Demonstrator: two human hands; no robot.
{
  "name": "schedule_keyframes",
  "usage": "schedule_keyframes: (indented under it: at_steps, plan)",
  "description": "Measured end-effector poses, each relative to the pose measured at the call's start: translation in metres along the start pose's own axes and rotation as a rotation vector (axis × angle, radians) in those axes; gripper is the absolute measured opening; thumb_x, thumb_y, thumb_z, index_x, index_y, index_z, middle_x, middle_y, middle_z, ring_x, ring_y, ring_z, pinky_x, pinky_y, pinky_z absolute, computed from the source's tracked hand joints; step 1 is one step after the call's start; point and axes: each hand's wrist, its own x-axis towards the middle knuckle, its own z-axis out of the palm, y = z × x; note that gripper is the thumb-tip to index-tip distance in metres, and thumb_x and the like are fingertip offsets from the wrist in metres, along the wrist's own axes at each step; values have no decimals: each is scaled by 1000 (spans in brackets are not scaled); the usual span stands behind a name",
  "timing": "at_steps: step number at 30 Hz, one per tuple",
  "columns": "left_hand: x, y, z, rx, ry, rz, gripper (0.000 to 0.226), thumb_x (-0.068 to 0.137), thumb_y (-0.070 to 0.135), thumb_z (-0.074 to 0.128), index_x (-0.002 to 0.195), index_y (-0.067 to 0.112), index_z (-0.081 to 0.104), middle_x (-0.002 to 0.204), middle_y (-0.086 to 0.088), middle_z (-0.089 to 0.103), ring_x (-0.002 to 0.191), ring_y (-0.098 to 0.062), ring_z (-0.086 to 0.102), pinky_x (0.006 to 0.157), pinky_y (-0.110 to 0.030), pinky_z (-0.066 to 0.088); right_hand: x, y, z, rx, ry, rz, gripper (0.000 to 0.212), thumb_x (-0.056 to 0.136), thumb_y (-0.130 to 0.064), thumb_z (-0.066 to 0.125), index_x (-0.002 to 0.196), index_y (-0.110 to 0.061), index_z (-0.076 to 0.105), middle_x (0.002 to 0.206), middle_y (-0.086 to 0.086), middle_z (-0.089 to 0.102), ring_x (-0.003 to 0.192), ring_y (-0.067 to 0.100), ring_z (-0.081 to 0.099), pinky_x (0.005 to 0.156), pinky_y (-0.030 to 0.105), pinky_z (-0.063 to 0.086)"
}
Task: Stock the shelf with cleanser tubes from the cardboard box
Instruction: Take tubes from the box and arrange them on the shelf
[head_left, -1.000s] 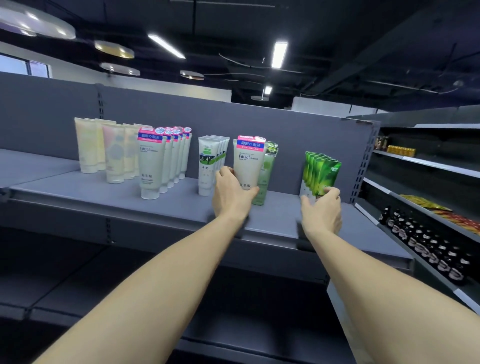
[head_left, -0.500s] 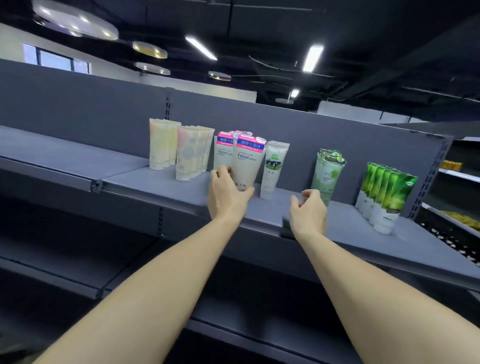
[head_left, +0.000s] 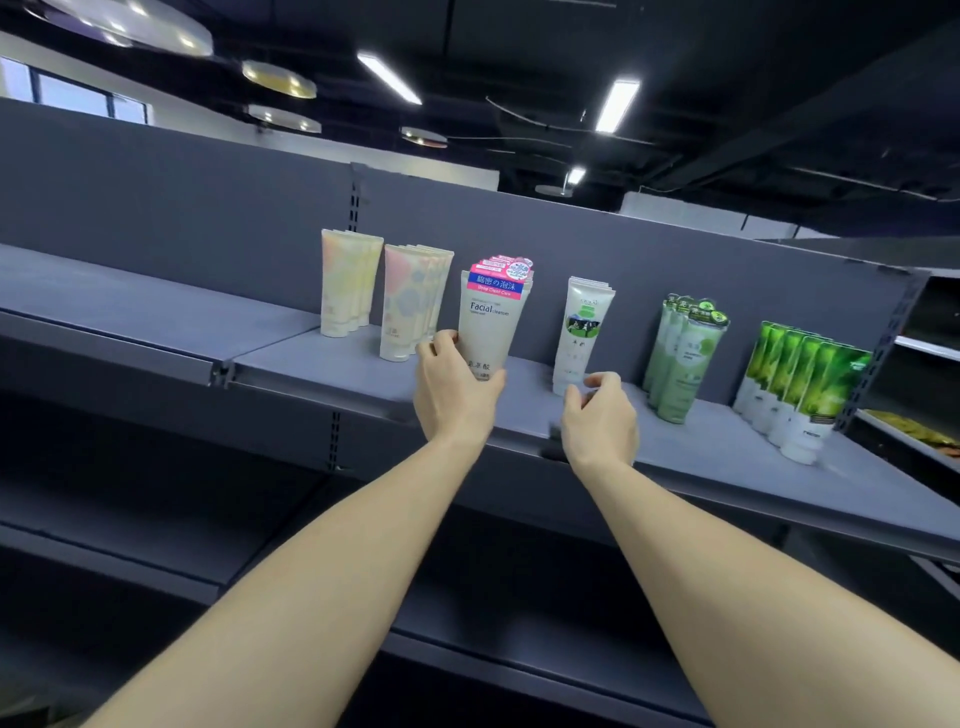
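Fingers (head_left: 439, 345) of our left hand (head_left: 457, 395) curl round the lower end of a white cleanser tube (head_left: 491, 325), thumb on its right side, holding it upright at the front of its row on the grey shelf (head_left: 291, 345). We read "Facial cleanser" on its body and, on the blue band under the pink top, Japanese characters above a red strip that seems to say "Deep Clean Care". Our right hand (head_left: 600, 423) hovers just beside the base of a white tube with a green cow picture (head_left: 582, 332), fingers loosely curled and apart, gripping nothing; whether they touch the tube we cannot tell. To the left stand two rows of pastel tubes (head_left: 410, 304), their print too faint to read. To the right stand pale green tubes (head_left: 685, 353), then bright green-and-white tubes (head_left: 802, 389) near the shelf's end, lettering too small to make out. Ceiling strip lights (head_left: 615, 104) glow overhead.
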Motion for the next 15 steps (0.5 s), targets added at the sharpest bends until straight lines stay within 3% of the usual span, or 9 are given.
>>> schedule_keyframes:
  at_steps: [15]
  plan:
    - [8, -10, 3, -26, -55, 29, 65, 74, 36, 81, 125, 20, 44, 120, -2, 49, 105, -21, 56, 72, -35, 47, -11, -4, -1, -29, 19, 29, 25, 99, -33, 48, 118, -18, 52, 112, 0, 63, 98, 23, 59, 74, 31, 40]
